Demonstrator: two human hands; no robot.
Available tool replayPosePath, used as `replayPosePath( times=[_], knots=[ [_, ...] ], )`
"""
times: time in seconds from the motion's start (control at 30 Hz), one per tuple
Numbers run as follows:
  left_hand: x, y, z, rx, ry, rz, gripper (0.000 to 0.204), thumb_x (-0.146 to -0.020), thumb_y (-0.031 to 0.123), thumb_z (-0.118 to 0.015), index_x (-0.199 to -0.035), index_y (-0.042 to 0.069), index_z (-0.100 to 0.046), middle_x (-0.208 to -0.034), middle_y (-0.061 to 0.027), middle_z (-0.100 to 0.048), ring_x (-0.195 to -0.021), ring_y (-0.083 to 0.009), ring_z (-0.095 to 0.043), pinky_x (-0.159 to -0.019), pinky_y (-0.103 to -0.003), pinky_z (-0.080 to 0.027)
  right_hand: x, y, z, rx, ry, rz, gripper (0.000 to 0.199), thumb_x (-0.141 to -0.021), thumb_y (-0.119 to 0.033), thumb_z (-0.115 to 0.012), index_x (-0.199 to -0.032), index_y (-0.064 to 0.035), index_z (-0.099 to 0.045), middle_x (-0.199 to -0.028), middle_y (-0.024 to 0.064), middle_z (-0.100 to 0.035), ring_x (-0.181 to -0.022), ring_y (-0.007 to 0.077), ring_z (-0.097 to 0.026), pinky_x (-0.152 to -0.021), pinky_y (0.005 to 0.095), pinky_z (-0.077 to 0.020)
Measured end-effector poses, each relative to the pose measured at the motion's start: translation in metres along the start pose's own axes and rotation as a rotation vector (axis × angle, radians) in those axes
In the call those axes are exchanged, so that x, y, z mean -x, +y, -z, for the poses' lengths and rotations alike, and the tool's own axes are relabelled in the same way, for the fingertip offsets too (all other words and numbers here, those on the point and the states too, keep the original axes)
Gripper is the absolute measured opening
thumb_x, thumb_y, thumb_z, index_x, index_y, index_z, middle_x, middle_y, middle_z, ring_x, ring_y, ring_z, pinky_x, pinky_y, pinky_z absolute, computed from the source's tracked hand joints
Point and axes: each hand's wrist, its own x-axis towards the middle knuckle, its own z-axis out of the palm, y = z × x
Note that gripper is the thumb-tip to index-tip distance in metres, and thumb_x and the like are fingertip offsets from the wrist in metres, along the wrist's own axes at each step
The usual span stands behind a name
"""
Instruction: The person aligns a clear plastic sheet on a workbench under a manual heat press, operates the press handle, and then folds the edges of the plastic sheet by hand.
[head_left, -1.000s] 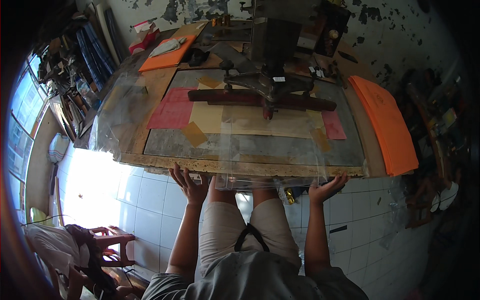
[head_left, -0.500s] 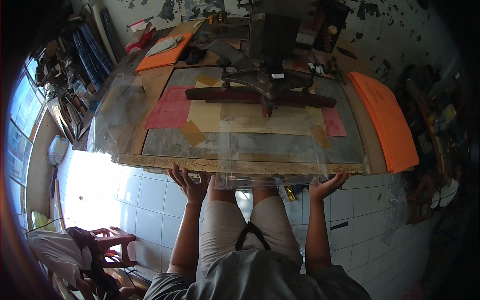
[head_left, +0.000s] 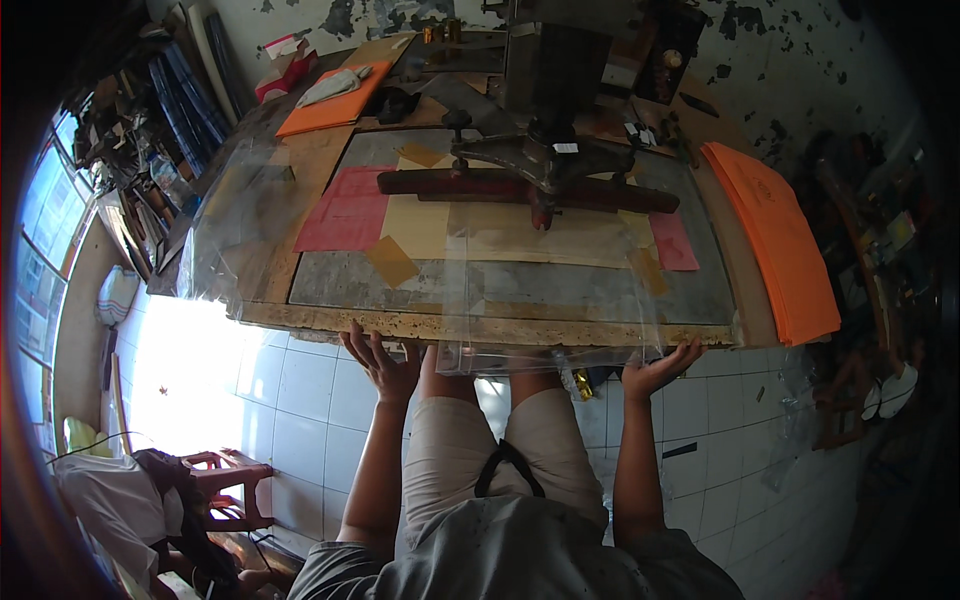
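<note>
Both my hands rest at the front wooden edge [head_left: 480, 327] of a worktable. My left hand [head_left: 385, 365] touches it from below with fingers spread. Further right, my right hand [head_left: 662, 370] lies against the underside, its fingers stretched out along the edge. Neither visibly holds anything. Between them a clear plastic sheet [head_left: 550, 300] lies over the table and hangs over the front. Beneath it are a grey metal plate [head_left: 350, 285], beige paper [head_left: 412, 225], pink paper [head_left: 345, 210] and amber pieces [head_left: 391, 262]. A dark iron press head [head_left: 545, 165] stands above them.
Folded orange sheets [head_left: 770, 240] lie at the table's right side. Another orange sheet [head_left: 330, 108] with a grey cloth [head_left: 335, 86] lies at the back left. More clear plastic [head_left: 215, 240] drapes over the left corner. A reddish stool [head_left: 228, 490] stands on the tiled floor, lower left.
The whole view has shifted slightly. Both hands remain at the table edge, and the press and papers look unmoved.
</note>
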Motion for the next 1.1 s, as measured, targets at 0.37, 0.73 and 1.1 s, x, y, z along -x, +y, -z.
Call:
replayPosePath(
  times=[0.37,0.73,1.1],
  knots=[
    [-0.001,0.0005,-0.0012,0.004,0.013,-0.011,0.092,-0.086,0.012,-0.074,-0.16,0.016,-0.02,-0.16,-0.0316,-0.025,-0.147,-0.0639,-0.017,-0.114,-0.077,-0.023,0.0008,0.0008,0.0,0.003,-0.006,0.004,0.097,-0.086,-0.037,-0.079,-0.156,-0.0033,-0.021,-0.164,0.0287,-0.019,-0.154,0.0556,-0.009,-0.12,0.0739,-0.0118],
    [0.0016,-0.0016,-0.0022,-0.004,0.008,-0.002,0.092,-0.086,0.013,-0.073,-0.16,0.016,-0.018,-0.16,-0.0321,-0.024,-0.147,-0.0644,-0.016,-0.114,-0.077,-0.022,0.0016,-0.0015,0.0001,0.007,-0.027,-0.047,0.097,-0.079,-0.024,-0.08,-0.154,-0.0032,-0.021,-0.164,0.029,-0.018,-0.154,0.0564,-0.007,-0.12,0.0748,-0.0099],
    [-0.0026,0.0019,-0.0006,-0.026,0.04,0.0,0.081,-0.084,0.013,-0.076,-0.151,0.012,-0.031,-0.155,-0.0302,-0.032,-0.146,-0.0599,-0.024,-0.115,-0.074,-0.027,-0.0018,-0.0044,0.0009,0.078,0.002,-0.034,0.096,-0.078,-0.025,-0.079,-0.153,-0.0046,-0.023,-0.161,0.0296,-0.026,-0.15,0.0552,-0.021,-0.12,0.0728,-0.0156]
  ],
)
